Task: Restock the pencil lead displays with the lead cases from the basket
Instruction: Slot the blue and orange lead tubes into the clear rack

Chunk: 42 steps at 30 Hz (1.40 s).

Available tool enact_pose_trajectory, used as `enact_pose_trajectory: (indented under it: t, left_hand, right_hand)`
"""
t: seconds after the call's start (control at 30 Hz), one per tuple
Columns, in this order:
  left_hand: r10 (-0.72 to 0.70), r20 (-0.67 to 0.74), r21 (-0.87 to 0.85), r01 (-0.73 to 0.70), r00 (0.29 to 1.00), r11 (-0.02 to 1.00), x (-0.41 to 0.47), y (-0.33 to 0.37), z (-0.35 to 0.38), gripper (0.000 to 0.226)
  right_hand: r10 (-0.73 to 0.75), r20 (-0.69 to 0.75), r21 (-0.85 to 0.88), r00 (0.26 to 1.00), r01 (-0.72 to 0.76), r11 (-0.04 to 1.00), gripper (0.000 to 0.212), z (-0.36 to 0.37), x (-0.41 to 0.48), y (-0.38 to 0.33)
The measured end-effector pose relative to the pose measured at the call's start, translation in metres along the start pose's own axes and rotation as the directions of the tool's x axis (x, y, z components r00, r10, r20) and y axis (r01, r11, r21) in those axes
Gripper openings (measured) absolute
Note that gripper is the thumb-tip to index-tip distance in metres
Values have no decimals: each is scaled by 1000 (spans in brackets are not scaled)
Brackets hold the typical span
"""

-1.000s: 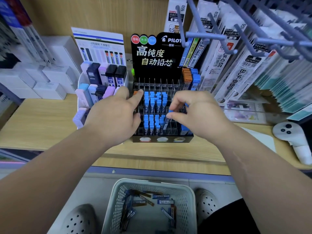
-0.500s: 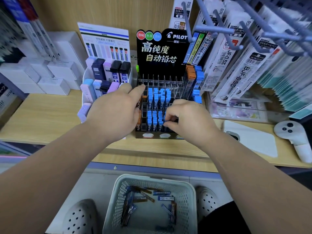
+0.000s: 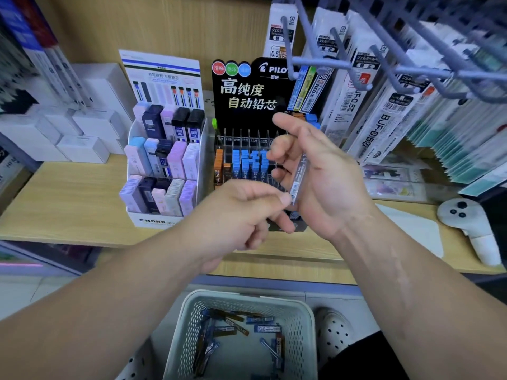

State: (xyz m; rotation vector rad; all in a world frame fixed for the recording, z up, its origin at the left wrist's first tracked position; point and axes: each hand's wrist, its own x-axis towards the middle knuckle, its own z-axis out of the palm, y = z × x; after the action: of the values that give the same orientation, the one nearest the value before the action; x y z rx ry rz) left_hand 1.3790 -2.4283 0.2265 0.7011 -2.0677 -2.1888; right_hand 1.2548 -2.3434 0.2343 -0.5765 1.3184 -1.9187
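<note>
1. Left hand (image 3: 241, 212): the fingers are curled in. The thumb and forefinger pinch the lower end of a clear lead case (image 3: 300, 176).
2. Right hand (image 3: 326, 185): the palm is turned toward the camera and the lead case lies lengthwise against it. The fingers (image 3: 274, 154) are half-curled and slightly apart. Their tips sit clear of the case, and none is closed over it.
3. The lead case is held in the air between both hands, in front of the black Pilot display (image 3: 247, 86) and above the shelf (image 3: 68, 193).
4. Pilot display: the slotted rack holds blue-capped cases (image 3: 249, 163) in its middle slots and orange cases (image 3: 219, 168) at its left edge. The hands hide the right-hand slots.
5. Mono display (image 3: 162, 160): this stands just beside the Pilot display on its left. Its tiers hold pastel and dark cases.
6. Basket (image 3: 307, 319): it sits on the floor below the shelf edge, with loose lead cases (image 3: 263, 329) scattered on its bottom.
7. Other items: hanging refill packs (image 3: 384, 111) at upper right, a white controller (image 3: 463, 215) on the shelf at right, and white boxes (image 3: 82, 133) at left.
</note>
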Motion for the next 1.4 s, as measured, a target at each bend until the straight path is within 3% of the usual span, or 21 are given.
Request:
enact_pose_trajectory:
  t: [0.2, 0.3, 0.4, 0.63, 0.73, 0.83, 0.9, 1.0, 1.27, 1.4]
  left_hand:
    - [68, -74, -11, -69, 995, 998, 3, -7, 5, 16]
    - [151, -212, 158, -118, 966, 980, 9, -14, -5, 23]
    - [225, -236, 337, -137, 946, 932, 13, -21, -16, 21]
    - [279, -136, 552, -161, 951, 818, 14, -23, -32, 12]
    - [347, -192, 594, -173, 918, 786, 14, -24, -44, 6]
    - [523, -229, 797, -151, 821, 586, 16, -25, -61, 16]
    - [568, -178, 889, -117, 804, 443, 16, -26, -66, 31]
    - [544, -160, 928, -63, 824, 368, 16, -31, -66, 44]
    - [535, -127, 964, -24, 835, 265, 18, -33, -66, 54]
    - [483, -112, 990, 53, 869, 133, 20, -31, -65, 62]
  right_hand:
    - [37, 4, -181, 999, -35, 983, 29, -9, -1, -3]
    - [-43, -124, -322, 991, 1, 947, 14, -18, 3, -3]
    - [-136, -101, -497, 986, 68, 865, 10, -25, 4, 0]
    - [-134, -27, -499, 991, 102, 861, 12, -24, 4, -2]
    - [-151, -26, -573, 988, 109, 812, 13, -31, 6, -4]
    - [-106, 34, -714, 994, 98, 693, 13, -39, 6, -4]
    - [-94, 114, -833, 989, 147, 533, 13, -41, 4, 2]
    - [-100, 201, -900, 975, 224, 375, 13, -35, 0, 18]
    - [-125, 307, -920, 943, 328, 213, 6, -39, 4, 36]
    - [-216, 405, -914, 889, 404, -51, 12, -37, 2, 49]
